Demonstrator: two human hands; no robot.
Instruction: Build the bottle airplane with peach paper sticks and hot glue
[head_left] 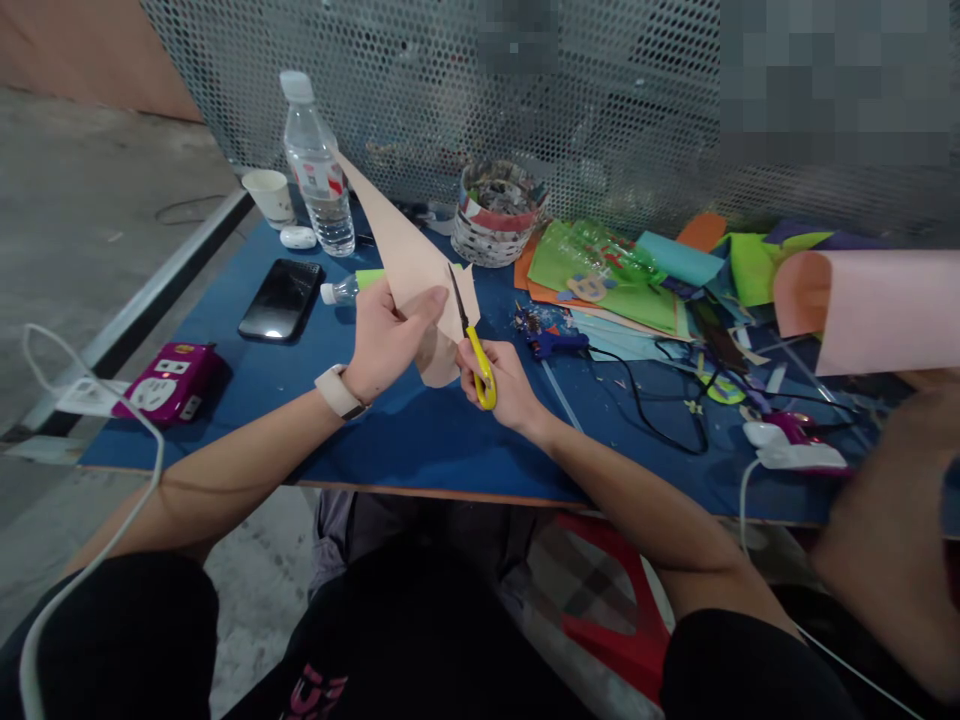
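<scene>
My left hand, with a pale band on its wrist, pinches a peach-coloured sheet of paper between thumb and fingers. The sheet tapers to a long point at its upper left. In my right hand is a pair of scissors with yellow handles and dark blades. The blades lie at the paper's right part, pointing up and away from me, and a small flap of paper stands to their right. Both hands are above the blue table. Behind my left hand a small clear bottle with a green label lies partly hidden.
At the back left stand a water bottle and a paper cup. A phone and purple power socket lie nearer. A woven basket, coloured sheets and blue glue gun are rightward. Another person's arm reaches in.
</scene>
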